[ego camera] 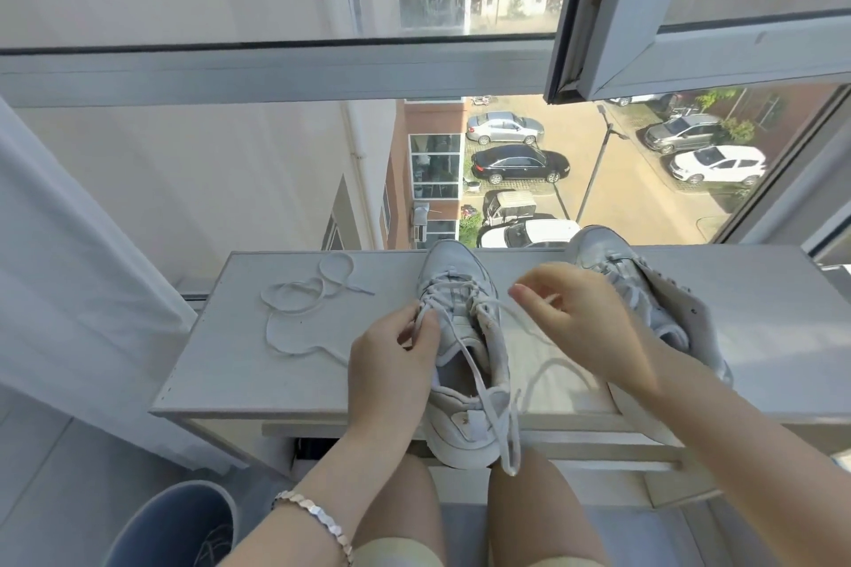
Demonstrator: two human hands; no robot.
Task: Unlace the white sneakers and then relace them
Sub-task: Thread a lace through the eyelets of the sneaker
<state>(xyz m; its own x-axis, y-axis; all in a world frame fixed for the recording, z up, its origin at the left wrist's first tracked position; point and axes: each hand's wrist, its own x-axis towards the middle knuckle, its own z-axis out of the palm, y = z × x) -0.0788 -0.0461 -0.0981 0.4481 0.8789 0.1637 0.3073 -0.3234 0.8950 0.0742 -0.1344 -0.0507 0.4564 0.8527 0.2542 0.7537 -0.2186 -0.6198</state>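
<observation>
Sneaker points toe toward window; left hand and right hand each pinch its lace.

The person wears a silver bracelet of small flat links, shaped like hexagons, on the wrist of the left hand. Both forearms are bare. Pale cream shorts cover the upper thighs.

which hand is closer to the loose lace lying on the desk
Left. The left hand pinches the threaded lace at the near sneaker, just right of the loose lace; the right hand pinches it farther right, past that sneaker.
</observation>
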